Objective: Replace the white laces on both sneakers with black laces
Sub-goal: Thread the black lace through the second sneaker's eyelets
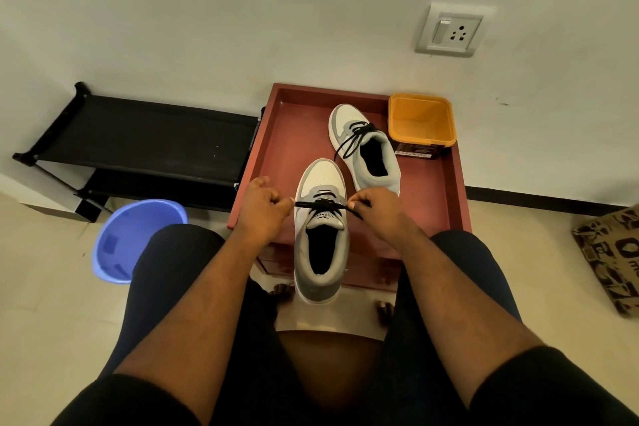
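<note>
A grey and white sneaker (321, 183) lies at the front edge of a reddish-brown tray table (276, 149), its heel hanging over the edge. A black lace (323, 206) crosses its tongue, stretched taut sideways. My left hand (261, 209) pinches the lace's left end beside the shoe. My right hand (377, 209) pinches the right end on the other side. A second sneaker (366, 149), threaded with a loosely tied black lace (354, 135), rests farther back on the tray, toe pointing away.
An orange tub (420, 123) stands at the tray's back right corner. A black shoe rack (138, 142) runs along the wall to the left. A blue bucket (135, 239) sits on the floor at left. A patterned bag (612, 259) lies at right.
</note>
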Demonstrator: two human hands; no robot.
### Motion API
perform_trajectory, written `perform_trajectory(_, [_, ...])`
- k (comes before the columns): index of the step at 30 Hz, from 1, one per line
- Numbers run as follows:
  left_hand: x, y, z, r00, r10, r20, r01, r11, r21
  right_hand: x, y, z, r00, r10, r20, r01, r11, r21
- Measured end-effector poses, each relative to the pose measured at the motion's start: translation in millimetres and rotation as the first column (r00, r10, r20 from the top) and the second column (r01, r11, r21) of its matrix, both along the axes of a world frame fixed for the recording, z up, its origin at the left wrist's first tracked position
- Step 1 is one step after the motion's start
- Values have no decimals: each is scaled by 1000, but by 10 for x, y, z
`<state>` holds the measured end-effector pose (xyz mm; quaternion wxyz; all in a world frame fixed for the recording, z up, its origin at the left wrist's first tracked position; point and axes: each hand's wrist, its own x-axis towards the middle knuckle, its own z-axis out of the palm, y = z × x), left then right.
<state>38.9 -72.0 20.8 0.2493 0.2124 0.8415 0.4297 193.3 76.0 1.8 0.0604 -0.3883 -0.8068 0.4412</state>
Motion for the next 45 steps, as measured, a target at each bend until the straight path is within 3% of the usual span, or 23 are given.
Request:
perform_trajectory(4, [18,21,-163,971,211,114,-218,975,49,10,-64,-18,1000,-6,20,3,993,121])
perform_trajectory(7, [55,52,-224,976,214,-31,-214,977,0,36,-83,-34,998,-65,-19,66,994,90])
perform_trajectory(9, [85,104,-238,967,255,5,-255,967,20,18,-94,-37,988,-129,-90,130,991,15])
perform_trajectory(11, [108,144,-208,901,318,297,-359,928,95,-16,-110,-14,957,-224,-185,203,971,-128])
perform_trajectory(13, [140,146,-116,673,270,689,-476,871,123,-54,-131,40,912,-318,-260,237,924,-299])
perform_trajectory(15, [163,137,-34,510,198,837,-524,843,120,-91,-147,82,866,-399,-303,230,854,-467])
perform_trajectory(16, [165,136,-25,491,184,851,-521,846,118,-105,-154,95,842,-441,-312,221,808,-545])
perform_trajectory(19, [160,152,-53,508,231,830,-501,863,67,-137,-167,91,823,-481,-303,178,724,-667])
perform_trajectory(23, [144,178,-84,557,249,793,-486,871,68,-108,-191,132,905,-344,-249,128,779,-614])
perform_trajectory(29, [71,170,-44,465,119,877,-533,829,170,-2,-104,255,932,-203,-301,10,843,-538])
perform_trajectory(31, [52,168,-44,434,95,896,-563,805,187,38,-46,225,954,-121,-275,-16,895,-446])
perform_trajectory(33, [50,157,-9,445,82,892,-550,811,200,65,-11,169,989,8,-150,-46,967,-249])
perform_trajectory(35, [46,144,22,572,100,814,-456,863,215,52,-19,142,997,59,-56,-63,995,-77])
perform_trajectory(37, [37,136,28,744,110,659,-319,925,206,19,-47,147,993,-57,-99,46,993,-110])
perform_trajectory(39, [27,139,28,812,112,573,-271,942,200,-16,-70,167,958,-259,-125,208,924,-321])
perform_trajectory(41, [7,142,18,782,161,602,-342,918,199,-44,-92,154,921,-382,-69,305,822,-481])
perform_trajectory(45, [-22,145,-46,579,328,747,-621,770,144,-49,-89,114,822,-569,14,442,623,-645])
